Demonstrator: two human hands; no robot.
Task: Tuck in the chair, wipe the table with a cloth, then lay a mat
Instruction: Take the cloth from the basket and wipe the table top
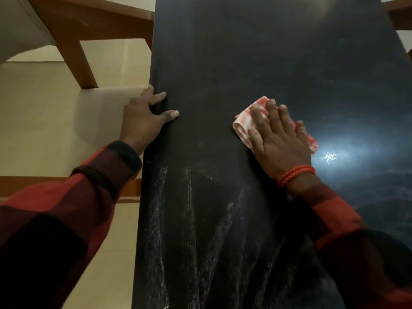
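Note:
A dark glossy table (pixel 245 52) runs away from me through the middle of the view. My right hand (pixel 278 139) lies flat with spread fingers on a folded red-and-white checked cloth (pixel 242 123), pressing it onto the tabletop right of centre. My left hand (pixel 145 117) rests on the table's left edge, thumb and one finger lying on the top, the other fingers at the edge's side. A wooden chair (pixel 78 54) with a pale seat stands left of the table, its frame meeting the table edge. Streaky wipe marks (pixel 196 219) show on the near part of the top.
Pale tiled floor (pixel 40 121) lies to the left of the table. A wooden bar (pixel 20 186) crosses low at the left, behind my left sleeve. Another piece of wooden furniture (pixel 399 14) shows at the top right corner. A bright light reflection (pixel 334 155) glares beside the cloth.

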